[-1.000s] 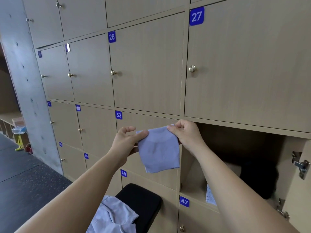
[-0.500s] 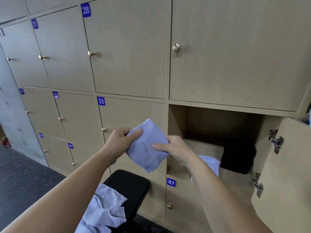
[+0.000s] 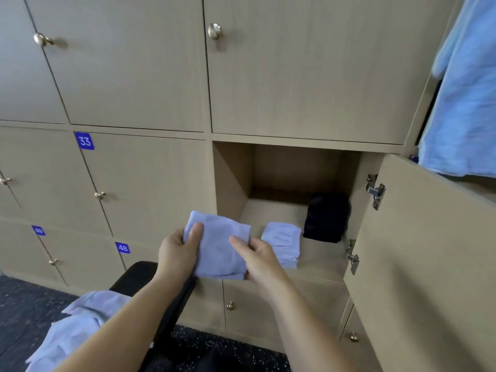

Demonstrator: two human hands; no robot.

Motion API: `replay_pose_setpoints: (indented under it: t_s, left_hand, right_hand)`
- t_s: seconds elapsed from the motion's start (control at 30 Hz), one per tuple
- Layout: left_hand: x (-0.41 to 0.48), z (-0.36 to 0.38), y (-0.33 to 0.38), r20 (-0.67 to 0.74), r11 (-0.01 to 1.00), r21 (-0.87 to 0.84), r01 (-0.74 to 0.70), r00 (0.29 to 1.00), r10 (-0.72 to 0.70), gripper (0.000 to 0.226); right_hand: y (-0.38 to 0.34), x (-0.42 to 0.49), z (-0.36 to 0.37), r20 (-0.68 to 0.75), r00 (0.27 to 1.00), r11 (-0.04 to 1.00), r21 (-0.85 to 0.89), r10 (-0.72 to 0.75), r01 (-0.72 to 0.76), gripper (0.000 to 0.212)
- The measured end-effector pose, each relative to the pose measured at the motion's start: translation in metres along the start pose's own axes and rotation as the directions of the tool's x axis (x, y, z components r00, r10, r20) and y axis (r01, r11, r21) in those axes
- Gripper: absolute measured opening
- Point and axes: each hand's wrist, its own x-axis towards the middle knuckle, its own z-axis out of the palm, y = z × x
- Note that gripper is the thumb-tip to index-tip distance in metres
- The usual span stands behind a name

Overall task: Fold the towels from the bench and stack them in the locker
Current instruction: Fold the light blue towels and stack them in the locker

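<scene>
Left hand (image 3: 175,255) and right hand (image 3: 259,260) both grasp a folded towel (image 3: 218,248) before the open locker (image 3: 233,173). Towel stack (image 3: 283,244) lies inside, at three o'clock from the folded towel.

- The locker doors (image 3: 281,76) look like pale wood-grain laminate, smooth and matt.
- Their round knobs (image 3: 214,30) are polished brass-coloured metal; the hinges (image 3: 375,190) are silvery metal.
- The folded towel (image 3: 217,251), the stack (image 3: 283,242) and the loose towels (image 3: 75,326) are soft, matt, pale lilac cloth.
- The bench (image 3: 134,277) has a black, matt padded cover.
- The floor (image 3: 32,299) is dark, speckled and rough-grained.
- The number tags (image 3: 84,141) seem smooth blue plastic.
</scene>
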Motion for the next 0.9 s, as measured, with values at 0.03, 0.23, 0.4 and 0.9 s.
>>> replay_pose_setpoints:
  t_s: [0.03,0.23,0.4,0.9]
  left_hand:
    - [-0.001,0.009,-0.006,0.009,0.999,-0.019,0.035,0.999,-0.035,0.049]
    - [-0.002,0.044,-0.033,0.041,0.983,0.137,0.122,0.991,-0.128,0.053]
    - [0.004,0.068,-0.05,0.078,0.966,0.234,0.11,0.988,-0.131,0.052]
    - [0.098,0.167,-0.061,0.391,0.975,0.097,0.2,0.893,-0.222,0.039]
  right_hand:
    - [0.013,0.0,0.0,-0.097,0.993,0.997,-0.06,-0.062,0.056,0.031]
    - [0.05,0.011,-0.028,-0.394,0.883,0.95,-0.271,-0.254,0.153,0.048]
    - [0.072,0.028,-0.049,-0.436,0.871,0.95,-0.293,-0.229,0.103,0.052]
    - [0.068,0.13,-0.148,-0.461,0.878,0.899,-0.428,-0.126,-0.096,0.041]
